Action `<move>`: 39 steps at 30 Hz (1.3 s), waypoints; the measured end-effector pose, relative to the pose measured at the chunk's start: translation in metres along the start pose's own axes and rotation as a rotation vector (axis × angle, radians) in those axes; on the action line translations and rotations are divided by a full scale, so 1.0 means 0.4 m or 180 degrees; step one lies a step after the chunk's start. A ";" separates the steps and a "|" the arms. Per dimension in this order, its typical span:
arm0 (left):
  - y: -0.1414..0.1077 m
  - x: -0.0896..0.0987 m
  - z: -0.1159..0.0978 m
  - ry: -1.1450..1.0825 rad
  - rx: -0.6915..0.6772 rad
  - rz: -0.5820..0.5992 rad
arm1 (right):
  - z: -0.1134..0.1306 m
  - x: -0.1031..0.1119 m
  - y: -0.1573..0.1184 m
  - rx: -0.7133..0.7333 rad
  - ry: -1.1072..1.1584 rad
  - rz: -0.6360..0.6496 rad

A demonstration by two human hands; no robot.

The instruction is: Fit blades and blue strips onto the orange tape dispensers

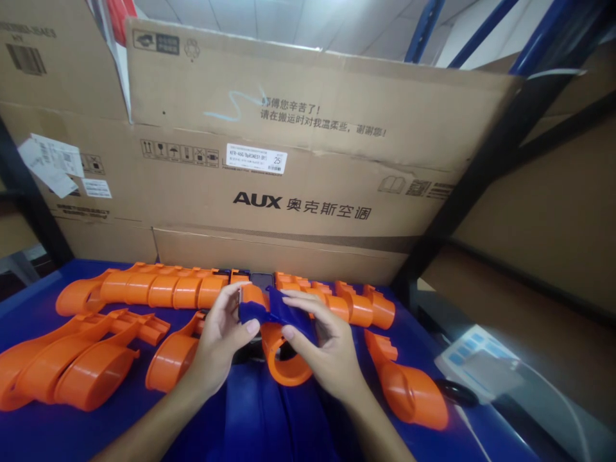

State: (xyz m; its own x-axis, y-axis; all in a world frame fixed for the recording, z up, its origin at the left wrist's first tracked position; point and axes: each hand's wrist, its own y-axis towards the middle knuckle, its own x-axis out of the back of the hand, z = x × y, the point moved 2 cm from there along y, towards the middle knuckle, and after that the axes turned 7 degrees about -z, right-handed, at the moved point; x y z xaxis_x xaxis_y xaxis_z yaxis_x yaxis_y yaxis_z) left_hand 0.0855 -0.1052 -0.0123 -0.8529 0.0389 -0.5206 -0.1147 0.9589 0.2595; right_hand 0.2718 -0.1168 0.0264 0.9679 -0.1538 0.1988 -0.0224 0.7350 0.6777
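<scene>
Near the middle of the view, an orange plastic part with a round ring (pixel 294 378) is held up between both hands. A dark blue plastic piece (pixel 285 309) sits against its upper end; whether the two are joined I cannot tell. My left hand (pixel 219 343) is closed on the left end of the orange part, thumb in front. My right hand (pixel 334 343) grips the blue piece from the right, its thumb low by the ring. Below the hands lies blue material (pixel 260 410). A dark rectangular object (pixel 262 280) shows just behind them.
Similar orange parts stand in a back row (pixel 161 290) and in a group at front left (pixel 96 382). Another orange part (pixel 414 394) lies right. Large cardboard boxes (pixel 308 186) wall off the back. A white-and-blue box (pixel 481 366) with a cable sits beside a dark post (pixel 447 199).
</scene>
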 end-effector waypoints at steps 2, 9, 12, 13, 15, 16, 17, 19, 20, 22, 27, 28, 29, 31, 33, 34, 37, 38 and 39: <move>-0.003 -0.003 -0.004 -0.0034 -0.0014 0.0072 | 0.002 0.000 0.000 -0.0002 -0.0025 0.0000; -0.001 -0.005 -0.013 -0.0085 -0.0275 0.0414 | 0.004 0.003 -0.005 -0.0114 -0.0081 0.0052; 0.000 0.003 -0.013 -0.0009 -0.0414 0.0449 | 0.007 0.007 -0.005 -0.0062 -0.0240 0.0085; 0.000 0.005 -0.012 0.0003 -0.0406 0.0468 | 0.009 0.009 -0.005 -0.0013 -0.0334 0.0086; -0.001 0.007 -0.011 0.0002 -0.0333 0.0515 | 0.011 0.010 -0.003 0.0131 -0.0564 0.0078; -0.002 0.006 -0.011 0.0017 -0.0301 0.0530 | 0.011 0.011 -0.003 0.0229 -0.0683 0.0081; -0.002 0.006 -0.013 0.0049 -0.0304 0.0518 | 0.010 0.010 -0.004 0.0341 -0.0794 0.0091; -0.002 0.003 -0.018 0.0172 -0.0383 0.0440 | 0.008 0.009 -0.007 0.0606 -0.0990 0.0104; -0.002 0.000 -0.021 0.0253 -0.0418 0.0405 | 0.007 0.008 -0.009 0.0747 -0.1080 0.0100; -0.004 -0.006 -0.026 0.0390 -0.0415 0.0350 | 0.005 0.008 -0.013 0.1018 -0.1254 0.0051; -0.012 -0.012 -0.033 0.0566 -0.0291 0.0233 | 0.004 0.011 -0.019 0.1420 -0.1530 -0.0018; -0.012 -0.012 -0.034 0.0589 -0.0296 0.0228 | 0.003 0.011 -0.019 0.1441 -0.1546 -0.0017; -0.011 -0.012 -0.035 0.0609 -0.0302 0.0220 | 0.003 0.011 -0.019 0.1450 -0.1555 -0.0020; -0.009 -0.011 -0.037 0.0639 -0.0318 0.0172 | 0.002 0.010 -0.019 0.1449 -0.1555 -0.0021; -0.006 -0.010 -0.039 0.0708 -0.0354 0.0131 | 0.001 0.009 -0.020 0.1457 -0.1548 -0.0019; -0.006 -0.009 -0.040 0.0763 -0.0389 0.0109 | 0.000 0.009 -0.021 0.1466 -0.1546 -0.0026; -0.006 -0.007 -0.043 0.0919 -0.0508 0.0033 | 0.000 0.009 -0.023 0.1492 -0.1558 -0.0047; -0.007 -0.007 -0.044 0.0947 -0.0539 0.0004 | -0.001 0.009 -0.023 0.1503 -0.1566 -0.0049; -0.007 -0.006 -0.044 0.0962 -0.0558 -0.0021 | -0.001 0.009 -0.024 0.1516 -0.1570 -0.0048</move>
State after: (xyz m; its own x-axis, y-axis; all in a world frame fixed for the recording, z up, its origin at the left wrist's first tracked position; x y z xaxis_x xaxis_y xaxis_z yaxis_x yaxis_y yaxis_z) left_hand 0.0789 -0.1131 0.0027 -0.9611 -0.0773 -0.2651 -0.1840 0.8949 0.4065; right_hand 0.2754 -0.1242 0.0204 0.7443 -0.5276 0.4095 -0.2267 0.3771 0.8980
